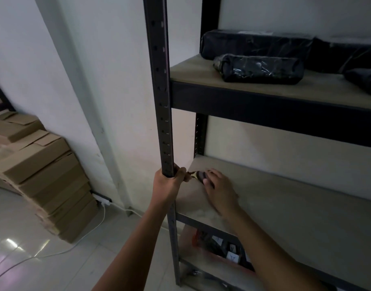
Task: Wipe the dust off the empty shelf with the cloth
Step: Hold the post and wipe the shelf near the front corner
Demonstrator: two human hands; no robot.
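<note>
A dark metal shelving rack holds three black plastic-wrapped bundles [258,69] on its upper board. On the bare beige middle shelf [285,206], the right hand [219,189] presses a small dark cloth [198,176] flat at the left rear corner, fingers spread. The left hand [170,181] grips the black perforated upright post [159,80]. Stacked brown cardboard boxes [43,175] sit on the floor.

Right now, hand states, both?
Left hand: wrapped round the black perforated metal shelf post.
Right hand: flat, fingers pressing a small dark cloth on the beige shelf board.
</note>
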